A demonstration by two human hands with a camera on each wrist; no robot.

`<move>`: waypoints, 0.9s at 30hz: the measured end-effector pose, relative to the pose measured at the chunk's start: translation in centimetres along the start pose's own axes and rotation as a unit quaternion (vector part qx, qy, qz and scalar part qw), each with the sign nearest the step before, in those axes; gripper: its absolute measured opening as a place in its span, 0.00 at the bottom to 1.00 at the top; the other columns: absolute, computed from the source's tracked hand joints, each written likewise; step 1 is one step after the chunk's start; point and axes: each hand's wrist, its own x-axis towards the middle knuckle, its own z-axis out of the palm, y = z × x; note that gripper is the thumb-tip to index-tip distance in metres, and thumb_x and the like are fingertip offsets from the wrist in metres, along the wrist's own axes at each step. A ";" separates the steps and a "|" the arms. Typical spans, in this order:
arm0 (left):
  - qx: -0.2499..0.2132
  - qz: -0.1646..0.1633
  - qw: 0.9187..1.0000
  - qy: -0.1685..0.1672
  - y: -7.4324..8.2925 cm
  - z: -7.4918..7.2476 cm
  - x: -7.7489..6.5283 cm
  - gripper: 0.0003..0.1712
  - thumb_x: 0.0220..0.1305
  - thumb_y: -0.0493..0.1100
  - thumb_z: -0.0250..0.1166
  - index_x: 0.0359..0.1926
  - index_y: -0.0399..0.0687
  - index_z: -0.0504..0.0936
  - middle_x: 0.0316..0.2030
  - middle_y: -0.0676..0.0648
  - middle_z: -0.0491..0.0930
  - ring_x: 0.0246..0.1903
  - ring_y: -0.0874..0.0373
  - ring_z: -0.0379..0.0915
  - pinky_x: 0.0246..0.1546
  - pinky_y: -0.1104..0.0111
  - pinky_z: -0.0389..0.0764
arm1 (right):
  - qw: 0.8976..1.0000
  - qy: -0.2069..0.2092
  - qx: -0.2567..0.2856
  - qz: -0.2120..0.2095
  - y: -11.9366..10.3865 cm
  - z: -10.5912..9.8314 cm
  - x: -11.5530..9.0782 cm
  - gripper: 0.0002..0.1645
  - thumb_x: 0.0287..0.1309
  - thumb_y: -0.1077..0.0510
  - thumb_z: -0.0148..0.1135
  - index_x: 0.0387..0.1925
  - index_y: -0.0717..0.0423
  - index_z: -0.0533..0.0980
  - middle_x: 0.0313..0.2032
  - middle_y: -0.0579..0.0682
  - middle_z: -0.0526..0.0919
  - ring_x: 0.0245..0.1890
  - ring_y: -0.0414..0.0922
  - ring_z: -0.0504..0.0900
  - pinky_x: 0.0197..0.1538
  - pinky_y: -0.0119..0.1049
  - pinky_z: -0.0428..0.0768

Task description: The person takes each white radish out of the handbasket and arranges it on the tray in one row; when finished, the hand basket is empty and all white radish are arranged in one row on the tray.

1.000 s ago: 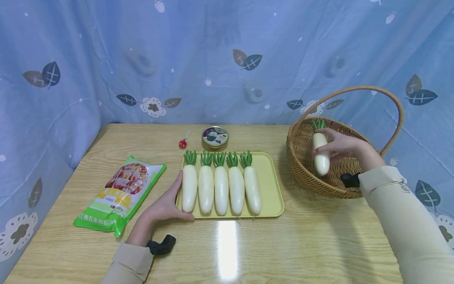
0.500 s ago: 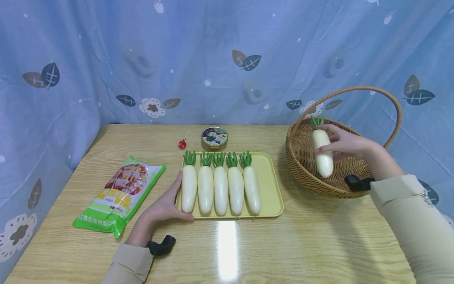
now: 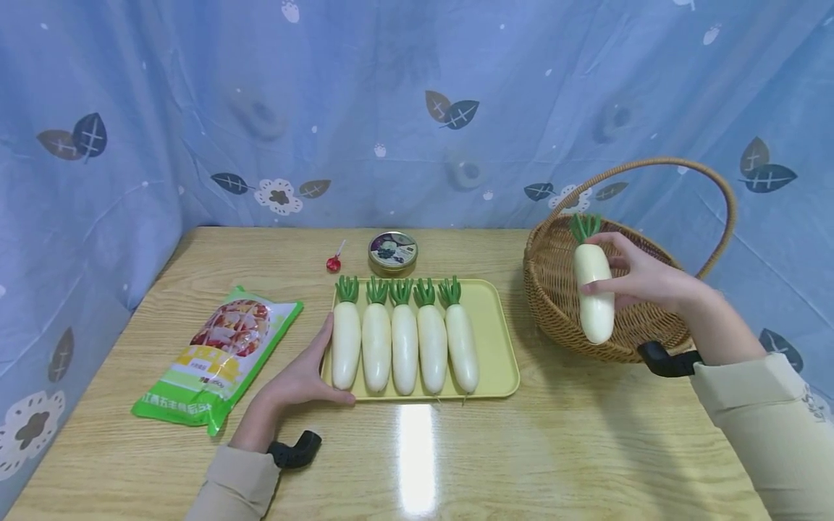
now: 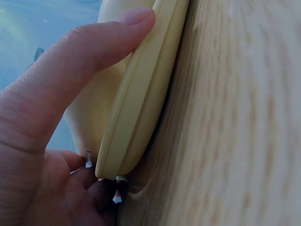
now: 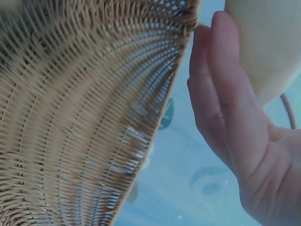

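Note:
In the head view my right hand (image 3: 641,278) grips a white radish (image 3: 594,293) with green leaf stubs, over the front part of the wicker basket (image 3: 544,315). The right wrist view has the radish's smooth body (image 5: 265,44) against my fingers, beside the woven basket wall (image 5: 80,108). My left hand (image 3: 302,376) holds the near left corner of the pale yellow tray (image 3: 498,340). Its thumb lies over the tray rim (image 4: 129,113) in the left wrist view, with the other fingers around the side. Several white radishes (image 3: 405,351) lie side by side on the tray, leaves pointing away.
A green and white food bag (image 3: 221,354) lies left of the tray. Behind the tray are a red lollipop (image 3: 334,263) and a round tin (image 3: 393,252). The basket's tall handle (image 3: 671,161) arches over it, and a blue curtain (image 3: 326,108) hangs behind the table.
My right hand has drawn the radish slightly toward me and up from the inside of the basket. The left hand stays at the tray corner.

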 end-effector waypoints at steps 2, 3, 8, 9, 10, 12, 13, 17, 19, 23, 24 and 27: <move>-0.003 0.000 1.000 0.001 0.1 0.0 0.0 0.80 0.30 0.48 0.80 0.70 0.47 0.25 0.70 0.42 0.28 0.68 0.45 0.27 0.64 0.48 0.40 | 1.000 0.005 0.005 -0.002 -0.1 0.3 -0.3 0.49 0.55 0.59 0.62 0.66 0.51 0.39 0.58 0.73 0.54 0.45 0.60 0.74 0.36 0.51 0.80; -0.004 0.000 1.000 0.001 0.1 0.0 0.0 0.80 0.30 0.47 0.80 0.70 0.47 0.25 0.70 0.42 0.28 0.68 0.45 0.27 0.64 0.48 0.40 | 1.000 0.007 0.010 -0.003 -0.2 0.5 -0.5 0.48 0.55 0.60 0.62 0.66 0.50 0.40 0.58 0.74 0.54 0.45 0.60 0.74 0.36 0.51 0.80; -0.010 0.000 1.000 -0.001 0.2 0.0 -0.1 0.80 0.30 0.47 0.80 0.70 0.47 0.25 0.70 0.42 0.28 0.68 0.45 0.27 0.64 0.48 0.40 | 0.999 0.016 0.029 -0.013 -0.5 1.7 -1.2 0.47 0.54 0.61 0.63 0.64 0.51 0.41 0.59 0.74 0.54 0.48 0.62 0.72 0.37 0.52 0.79; -0.012 -0.001 1.000 -0.001 0.2 0.0 -0.2 0.80 0.30 0.47 0.80 0.70 0.47 0.25 0.70 0.42 0.28 0.68 0.45 0.27 0.64 0.48 0.40 | 0.999 0.018 0.031 -0.016 -0.6 1.9 -1.3 0.47 0.54 0.62 0.63 0.64 0.51 0.41 0.59 0.74 0.54 0.48 0.63 0.71 0.37 0.52 0.79; -0.014 -0.001 1.000 -0.001 0.2 0.0 -0.2 0.80 0.30 0.47 0.80 0.70 0.47 0.25 0.70 0.42 0.28 0.68 0.46 0.27 0.64 0.48 0.40 | 0.999 0.020 0.032 -0.019 -0.7 2.1 -1.5 0.47 0.54 0.62 0.63 0.64 0.51 0.42 0.59 0.74 0.54 0.48 0.63 0.72 0.37 0.52 0.79; -0.016 -0.001 1.000 -0.001 0.2 0.0 -0.2 0.80 0.30 0.46 0.80 0.70 0.47 0.25 0.70 0.42 0.28 0.68 0.45 0.27 0.64 0.47 0.40 | 0.999 0.025 0.032 -0.026 -0.9 2.6 -1.8 0.47 0.53 0.62 0.63 0.63 0.52 0.42 0.59 0.74 0.53 0.48 0.64 0.72 0.36 0.52 0.79; -0.017 -0.001 1.000 -0.001 0.2 -0.1 -0.2 0.80 0.30 0.46 0.80 0.70 0.47 0.25 0.70 0.42 0.28 0.68 0.45 0.27 0.64 0.47 0.40 | 0.999 0.027 0.033 -0.027 -1.0 2.8 -2.0 0.47 0.53 0.63 0.63 0.63 0.52 0.41 0.59 0.74 0.54 0.48 0.64 0.72 0.36 0.51 0.79; -0.013 -0.001 1.000 -0.001 0.1 0.0 -0.1 0.80 0.30 0.47 0.80 0.70 0.47 0.25 0.70 0.41 0.28 0.68 0.45 0.26 0.64 0.47 0.39 | 0.998 0.026 0.035 -0.042 -1.4 3.8 -2.8 0.48 0.52 0.64 0.64 0.62 0.52 0.41 0.59 0.73 0.55 0.49 0.63 0.73 0.36 0.50 0.79; -0.010 -0.001 1.000 -0.002 0.0 0.0 -0.1 0.81 0.30 0.47 0.80 0.70 0.46 0.25 0.70 0.41 0.28 0.68 0.46 0.26 0.64 0.48 0.39 | 0.998 0.023 0.039 -0.052 -1.7 4.3 -3.2 0.47 0.51 0.65 0.64 0.61 0.53 0.42 0.59 0.72 0.56 0.49 0.60 0.74 0.36 0.49 0.79; -0.008 0.002 1.000 -0.001 -0.2 0.0 0.0 0.81 0.29 0.48 0.80 0.69 0.46 0.25 0.70 0.41 0.28 0.68 0.46 0.26 0.64 0.48 0.39 | 0.996 0.017 0.049 -0.074 -2.3 5.3 -3.7 0.46 0.49 0.66 0.65 0.59 0.53 0.44 0.58 0.71 0.58 0.46 0.54 0.77 0.36 0.49 0.79; -0.007 0.003 1.000 -0.002 -0.3 0.0 0.1 0.81 0.29 0.48 0.81 0.69 0.46 0.24 0.70 0.41 0.28 0.68 0.46 0.26 0.64 0.48 0.39 | 0.996 0.016 0.050 -0.075 -2.5 5.5 -3.8 0.46 0.49 0.66 0.65 0.59 0.53 0.45 0.58 0.71 0.59 0.45 0.53 0.78 0.36 0.48 0.79; -0.007 0.003 1.000 -0.001 -0.2 0.0 0.1 0.81 0.29 0.49 0.81 0.69 0.45 0.25 0.70 0.41 0.27 0.68 0.46 0.26 0.64 0.49 0.39 | 0.996 0.013 0.054 -0.074 -2.9 6.3 -3.8 0.46 0.48 0.65 0.66 0.59 0.52 0.45 0.57 0.69 0.59 0.43 0.54 0.79 0.36 0.48 0.79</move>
